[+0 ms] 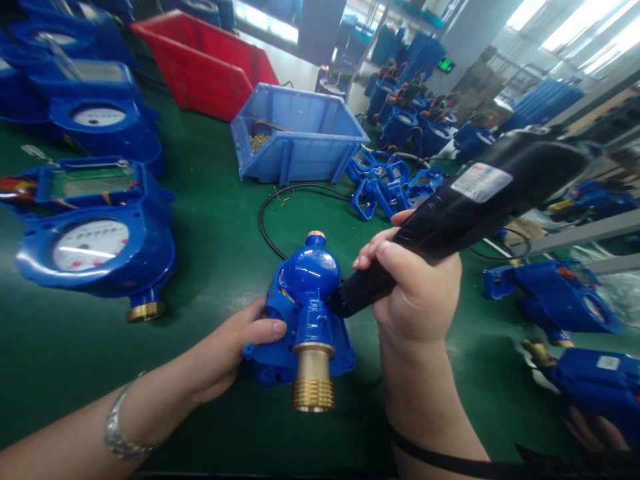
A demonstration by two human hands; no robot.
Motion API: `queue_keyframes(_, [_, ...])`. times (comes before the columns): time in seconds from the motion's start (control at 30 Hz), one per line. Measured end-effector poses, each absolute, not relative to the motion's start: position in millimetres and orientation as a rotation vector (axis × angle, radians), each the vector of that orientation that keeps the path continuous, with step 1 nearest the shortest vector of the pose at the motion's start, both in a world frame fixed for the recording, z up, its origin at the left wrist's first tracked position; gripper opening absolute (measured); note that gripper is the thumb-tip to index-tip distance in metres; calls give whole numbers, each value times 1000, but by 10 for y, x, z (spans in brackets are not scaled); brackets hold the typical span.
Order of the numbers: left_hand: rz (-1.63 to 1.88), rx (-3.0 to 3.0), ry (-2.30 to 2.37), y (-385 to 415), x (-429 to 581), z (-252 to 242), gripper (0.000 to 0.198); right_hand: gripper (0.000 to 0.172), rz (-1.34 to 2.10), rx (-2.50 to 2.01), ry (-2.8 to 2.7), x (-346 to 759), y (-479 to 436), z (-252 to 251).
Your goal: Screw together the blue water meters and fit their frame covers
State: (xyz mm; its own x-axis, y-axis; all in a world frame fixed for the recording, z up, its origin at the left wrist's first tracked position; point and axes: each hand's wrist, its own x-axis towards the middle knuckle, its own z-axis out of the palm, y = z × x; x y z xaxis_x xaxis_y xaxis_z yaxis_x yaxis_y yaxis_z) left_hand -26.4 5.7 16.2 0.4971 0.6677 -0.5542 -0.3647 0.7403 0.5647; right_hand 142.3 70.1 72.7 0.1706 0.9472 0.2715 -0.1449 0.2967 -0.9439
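A blue water meter [313, 280] lies with its underside up on the green table, its brass threaded end pointing at me. My left hand [253, 333] grips the left side of its blue housing, thumb on top. In my right hand [417, 283] is a black electric screwdriver [460, 193], fingers wrapped round the body. The driver slants down to the left, and its tip meets the right side of the meter; the bit itself is hidden there.
Several blue water meters [95, 247] stand at the left, and more [565, 293] lie at the right. A light blue bin [320, 157] holding small brass screws [259, 142] stands beyond, beside a red bin [210, 87]. Blue plastic frames [385, 183] are piled near a black cable [263, 220].
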Motion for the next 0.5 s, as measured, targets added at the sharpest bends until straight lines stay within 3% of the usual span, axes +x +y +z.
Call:
queue_keyframes(0.23, [665,402,908,52,-210,209,70,23,935,-954,-1027,1449,662,700])
queue_keyframes(0.5, [639,497,894,27,-258,123,68,24,900,-960,-1039,1464,671,664])
